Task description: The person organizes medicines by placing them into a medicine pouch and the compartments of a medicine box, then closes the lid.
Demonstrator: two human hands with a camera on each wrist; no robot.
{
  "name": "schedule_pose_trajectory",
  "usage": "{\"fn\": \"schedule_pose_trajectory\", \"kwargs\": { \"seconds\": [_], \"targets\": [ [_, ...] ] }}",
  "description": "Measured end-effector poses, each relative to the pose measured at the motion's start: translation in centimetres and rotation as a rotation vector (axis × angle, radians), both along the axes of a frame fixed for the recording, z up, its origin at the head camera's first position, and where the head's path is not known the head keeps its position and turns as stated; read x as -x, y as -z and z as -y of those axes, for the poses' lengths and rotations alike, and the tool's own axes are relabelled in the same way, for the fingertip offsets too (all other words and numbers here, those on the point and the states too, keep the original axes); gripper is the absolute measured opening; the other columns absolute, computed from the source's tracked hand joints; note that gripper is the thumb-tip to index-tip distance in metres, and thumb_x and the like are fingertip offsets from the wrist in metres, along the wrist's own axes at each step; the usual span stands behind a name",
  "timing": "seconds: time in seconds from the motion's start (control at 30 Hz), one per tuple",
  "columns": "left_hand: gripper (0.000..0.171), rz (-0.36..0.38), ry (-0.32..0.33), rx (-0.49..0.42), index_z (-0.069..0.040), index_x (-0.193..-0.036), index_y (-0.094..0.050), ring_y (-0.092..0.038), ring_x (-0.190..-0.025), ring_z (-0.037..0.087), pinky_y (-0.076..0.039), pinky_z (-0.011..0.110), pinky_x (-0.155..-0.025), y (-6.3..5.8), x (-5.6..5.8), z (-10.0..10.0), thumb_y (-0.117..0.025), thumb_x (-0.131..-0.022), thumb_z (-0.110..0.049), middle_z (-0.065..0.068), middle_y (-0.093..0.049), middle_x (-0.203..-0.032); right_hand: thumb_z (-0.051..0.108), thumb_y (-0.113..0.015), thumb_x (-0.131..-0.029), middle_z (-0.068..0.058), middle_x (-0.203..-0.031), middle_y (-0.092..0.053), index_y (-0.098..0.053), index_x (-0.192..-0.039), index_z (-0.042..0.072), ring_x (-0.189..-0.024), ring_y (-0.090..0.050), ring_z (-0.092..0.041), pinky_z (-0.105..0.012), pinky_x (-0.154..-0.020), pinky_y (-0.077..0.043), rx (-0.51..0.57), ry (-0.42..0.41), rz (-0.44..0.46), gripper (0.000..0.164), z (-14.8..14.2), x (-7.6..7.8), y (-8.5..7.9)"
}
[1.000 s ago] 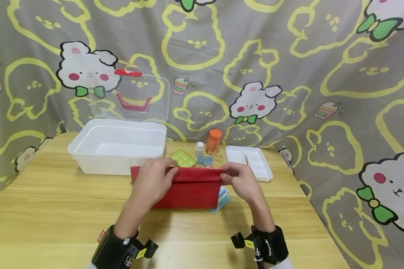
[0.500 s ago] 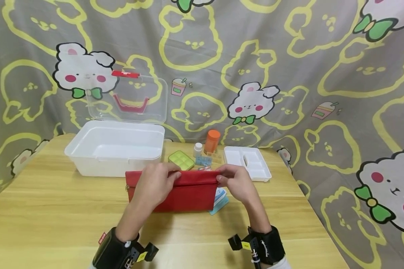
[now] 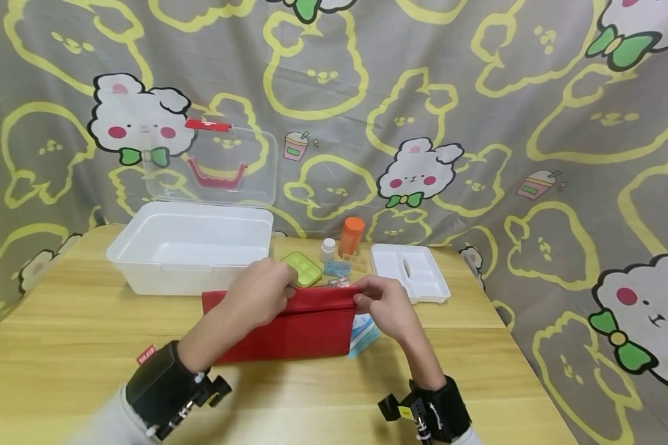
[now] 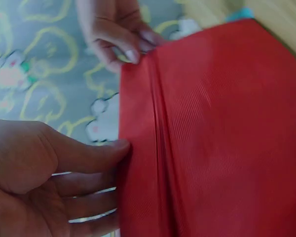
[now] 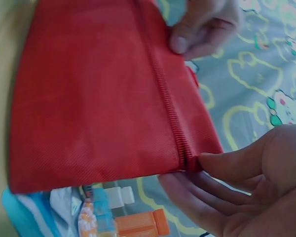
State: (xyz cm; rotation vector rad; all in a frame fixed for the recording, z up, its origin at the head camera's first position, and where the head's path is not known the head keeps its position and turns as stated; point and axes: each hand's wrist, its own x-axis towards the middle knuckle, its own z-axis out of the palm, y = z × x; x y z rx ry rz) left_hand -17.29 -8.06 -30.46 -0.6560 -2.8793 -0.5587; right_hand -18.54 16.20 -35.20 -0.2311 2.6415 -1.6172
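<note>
A flat red zippered pouch point(image 3: 306, 334) stands upright over the table, held along its top edge by both hands. My left hand point(image 3: 264, 290) pinches the upper edge near the middle, thumb toward me; in the left wrist view its thumb point(image 4: 101, 154) lies on the red cloth beside the zipper. My right hand point(image 3: 386, 303) pinches the top right corner, and the right wrist view has that thumb point(image 5: 232, 165) next to the end of the zipper point(image 5: 163, 89). Behind the pouch's lower right corner, blue-and-white packets point(image 3: 363, 334) peek out.
An open white box point(image 3: 172, 275) with a raised clear lid point(image 3: 211, 167) stands back left. Behind the pouch are a green pill case point(image 3: 302, 269), a white bottle point(image 3: 327, 250), an orange bottle point(image 3: 351, 236) and a blue case point(image 3: 336, 268). A white divided tray point(image 3: 434, 284) sits back right.
The pouch has shifted slightly left and toward me. My left forearm has swung outward to the left, while the left hand still grips the top edge. The right hand keeps its corner.
</note>
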Motion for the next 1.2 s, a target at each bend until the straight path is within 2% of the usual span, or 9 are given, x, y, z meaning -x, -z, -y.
{"fn": "schedule_pose_trajectory", "kwargs": {
  "seconds": [0.1, 0.2, 0.3, 0.4, 0.63, 0.83, 0.97, 1.1, 1.2],
  "targets": [
    [0.028, 0.019, 0.069, 0.050, -0.011, -0.061, -0.064, -0.044, -0.055, 0.015, -0.036, 0.024, -0.051, -0.6, 0.6, 0.0, -0.073, -0.084, 0.001, -0.004, -0.047, -0.051, -0.006, -0.062, -0.094, -0.013, -0.095, -0.075, -0.073, -0.101, 0.001, -0.076, -0.074, -0.022, -0.044, -0.077, -0.064, -0.014, 0.007, -0.037, 0.015, 0.1, -0.1, 0.1],
    [0.042, 0.029, 0.146, 0.054, -0.014, -0.051, -0.048, -0.030, -0.053, 0.012, -0.025, 0.023, -0.049, -1.1, 0.9, 0.2, -0.069, -0.082, 0.006, -0.009, -0.029, -0.048, -0.007, -0.062, -0.093, -0.013, -0.094, -0.075, -0.073, -0.101, 0.001, -0.075, -0.073, -0.021, -0.042, -0.076, -0.064, -0.037, -0.001, -0.075, 0.015, 0.2, -0.1, 0.1],
    [0.050, 0.032, 0.204, 0.067, -0.018, -0.052, -0.031, -0.018, -0.058, 0.011, -0.016, 0.025, -0.051, -1.5, 1.1, 0.5, -0.063, -0.077, 0.011, -0.009, -0.016, -0.053, -0.007, -0.062, -0.093, -0.011, -0.092, -0.075, -0.074, -0.101, 0.002, -0.074, -0.072, -0.020, -0.041, -0.074, -0.063, -0.066, -0.008, -0.099, 0.016, 0.3, 0.0, 0.2],
    [0.048, 0.052, 0.216, 0.106, -0.018, -0.053, -0.031, -0.019, -0.058, 0.012, -0.017, 0.024, -0.050, -1.9, 1.2, 0.5, -0.062, -0.076, 0.011, -0.008, -0.017, -0.052, -0.006, -0.063, -0.093, -0.011, -0.092, -0.075, -0.074, -0.101, 0.002, -0.075, -0.072, -0.020, -0.042, -0.074, -0.063, -0.085, -0.011, -0.112, 0.016, 0.4, 0.1, 0.3],
    [0.048, 0.097, 0.215, 0.201, -0.018, -0.052, -0.034, -0.021, -0.057, 0.012, -0.018, 0.023, -0.047, -2.5, 1.6, 0.4, -0.063, -0.079, 0.010, -0.007, -0.021, -0.050, -0.004, -0.063, -0.093, -0.008, -0.093, -0.076, -0.075, -0.103, 0.004, -0.076, -0.072, -0.018, -0.032, -0.072, -0.062, -0.105, -0.025, -0.127, 0.017, 0.6, 0.3, 0.2],
    [0.051, 0.068, 0.269, 0.206, -0.019, -0.050, -0.030, -0.016, -0.059, 0.011, -0.016, 0.023, -0.050, -3.5, 1.9, 1.2, -0.062, -0.076, 0.011, -0.008, -0.015, -0.052, 0.000, -0.064, -0.094, -0.010, -0.094, -0.076, -0.075, -0.106, 0.005, -0.077, -0.073, -0.019, -0.038, -0.074, -0.063, -0.115, -0.047, -0.160, 0.017, 0.6, 1.0, -0.5],
    [0.049, 0.045, 0.303, 0.202, -0.017, -0.048, -0.038, -0.022, -0.059, 0.011, -0.022, 0.023, -0.051, -4.4, 2.5, 1.6, -0.068, -0.076, 0.009, -0.009, -0.022, -0.050, 0.002, -0.065, -0.095, -0.011, -0.097, -0.077, -0.075, -0.107, 0.004, -0.080, -0.074, -0.020, -0.038, -0.077, -0.063, -0.124, -0.051, -0.188, 0.016, 0.8, 1.8, -1.4],
    [0.036, 0.065, 0.285, 0.205, -0.013, -0.053, -0.057, -0.036, -0.057, 0.011, -0.036, 0.023, -0.052, -5.2, 3.1, 1.8, -0.073, -0.079, 0.004, -0.006, -0.045, -0.049, 0.004, -0.064, -0.096, -0.011, -0.100, -0.077, -0.074, -0.110, 0.004, -0.085, -0.075, -0.020, -0.036, -0.079, -0.063, -0.146, -0.040, -0.214, 0.017, 1.2, 2.7, -2.2],
    [0.028, 0.106, 0.264, 0.194, -0.011, -0.059, -0.065, -0.044, -0.056, 0.013, -0.044, 0.024, -0.053, -5.8, 3.3, 1.9, -0.073, -0.082, 0.003, -0.003, -0.057, -0.053, 0.006, -0.064, -0.097, -0.009, -0.101, -0.077, -0.074, -0.111, 0.006, -0.088, -0.075, -0.020, -0.037, -0.082, -0.063, -0.152, -0.028, -0.218, 0.018, 1.7, 3.6, -2.9]
  ]
}}
